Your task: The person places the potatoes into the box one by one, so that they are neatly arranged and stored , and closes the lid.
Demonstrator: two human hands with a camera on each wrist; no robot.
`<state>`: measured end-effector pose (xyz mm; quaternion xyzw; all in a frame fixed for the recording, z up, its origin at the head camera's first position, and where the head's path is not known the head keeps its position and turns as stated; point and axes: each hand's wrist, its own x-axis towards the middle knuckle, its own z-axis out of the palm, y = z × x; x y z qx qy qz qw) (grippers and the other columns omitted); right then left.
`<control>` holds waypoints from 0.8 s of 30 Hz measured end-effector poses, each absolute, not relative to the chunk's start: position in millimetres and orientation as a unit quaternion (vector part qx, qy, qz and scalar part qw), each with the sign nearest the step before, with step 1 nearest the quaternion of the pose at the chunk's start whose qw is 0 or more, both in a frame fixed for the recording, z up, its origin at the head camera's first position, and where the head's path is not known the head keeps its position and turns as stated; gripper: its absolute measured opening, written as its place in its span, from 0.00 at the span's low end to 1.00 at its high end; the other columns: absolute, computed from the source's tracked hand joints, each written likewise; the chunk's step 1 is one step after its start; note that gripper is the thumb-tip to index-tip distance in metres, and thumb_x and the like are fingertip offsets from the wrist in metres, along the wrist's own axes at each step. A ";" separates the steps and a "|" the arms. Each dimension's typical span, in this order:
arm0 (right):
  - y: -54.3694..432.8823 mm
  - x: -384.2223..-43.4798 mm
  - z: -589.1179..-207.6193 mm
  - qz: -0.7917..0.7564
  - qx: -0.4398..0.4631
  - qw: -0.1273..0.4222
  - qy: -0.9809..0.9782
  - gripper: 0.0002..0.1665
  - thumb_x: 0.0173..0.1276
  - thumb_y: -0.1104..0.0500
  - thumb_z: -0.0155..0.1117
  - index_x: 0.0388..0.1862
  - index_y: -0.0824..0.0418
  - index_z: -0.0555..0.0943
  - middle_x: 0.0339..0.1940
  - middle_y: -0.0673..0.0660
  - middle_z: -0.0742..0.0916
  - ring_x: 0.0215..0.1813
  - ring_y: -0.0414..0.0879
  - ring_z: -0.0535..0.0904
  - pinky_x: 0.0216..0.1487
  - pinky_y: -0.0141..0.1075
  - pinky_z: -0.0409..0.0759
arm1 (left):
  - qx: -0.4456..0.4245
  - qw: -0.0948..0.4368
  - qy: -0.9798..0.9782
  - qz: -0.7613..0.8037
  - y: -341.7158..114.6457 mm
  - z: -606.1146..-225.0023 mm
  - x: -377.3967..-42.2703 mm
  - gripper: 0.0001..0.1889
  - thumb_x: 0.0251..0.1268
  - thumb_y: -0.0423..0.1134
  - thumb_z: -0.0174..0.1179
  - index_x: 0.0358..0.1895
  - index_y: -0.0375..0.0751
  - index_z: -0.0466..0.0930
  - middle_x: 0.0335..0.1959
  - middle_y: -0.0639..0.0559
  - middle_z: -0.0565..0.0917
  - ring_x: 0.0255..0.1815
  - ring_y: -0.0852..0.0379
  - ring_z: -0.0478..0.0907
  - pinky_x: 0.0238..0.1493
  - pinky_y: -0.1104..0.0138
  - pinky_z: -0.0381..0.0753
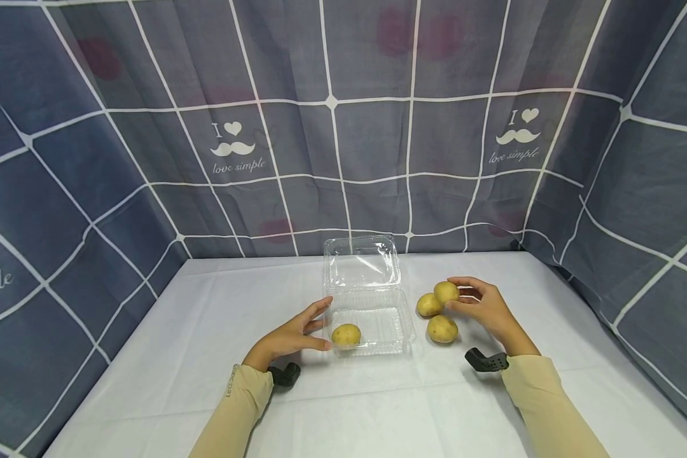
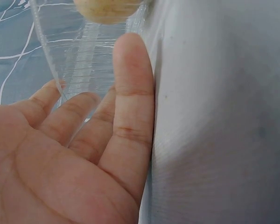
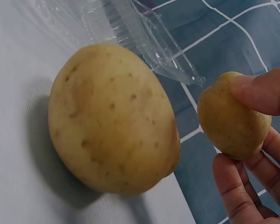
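A clear plastic clamshell box stands with its lid raised at the back, and one potato lies in its front left corner. My left hand is at the box's left side, fingers spread and fairly straight, the thumb near the front corner. In the left wrist view the fingertips reach the clear wall. My right hand pinches a potato between thumb and fingers, right of the box. Two more potatoes, one farther back and one nearer, lie on the cloth beside it.
A white cloth covers the table. Dark grey-blue curtains with white grid lines stand behind and on both sides. Each wrist wears a black camera mount, such as the left mount.
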<state>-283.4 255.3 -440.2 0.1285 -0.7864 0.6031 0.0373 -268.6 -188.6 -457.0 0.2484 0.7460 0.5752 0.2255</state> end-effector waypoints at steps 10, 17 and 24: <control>247.1 -282.8 -437.3 0.606 0.151 0.041 -0.780 0.33 0.66 0.74 0.75 0.69 0.80 0.76 0.66 0.76 0.81 0.48 0.35 0.85 0.52 0.26 0.84 | 0.253 0.226 0.743 0.577 -189.1 -458.3 -269.8 0.57 0.69 0.31 0.74 0.89 0.34 0.38 0.90 0.33 0.40 0.86 0.26 0.50 0.79 0.34 0.61; 242.7 -281.8 -436.0 0.598 0.144 0.034 -0.788 0.33 0.67 0.72 0.75 0.70 0.79 0.76 0.67 0.76 0.80 0.51 0.34 0.83 0.53 0.26 0.84 | 0.255 0.224 0.744 0.576 -189.1 -458.2 -269.2 0.57 0.70 0.32 0.74 0.89 0.33 0.38 0.90 0.33 0.41 0.86 0.26 0.50 0.79 0.35 0.61; 237.0 -279.3 -434.3 0.601 0.143 0.025 -0.786 0.33 0.68 0.71 0.75 0.70 0.79 0.76 0.66 0.76 0.80 0.51 0.34 0.82 0.52 0.26 0.84 | 0.253 0.221 0.747 0.573 -188.6 -457.7 -268.4 0.58 0.69 0.34 0.74 0.89 0.33 0.38 0.90 0.32 0.41 0.86 0.25 0.51 0.79 0.35 0.61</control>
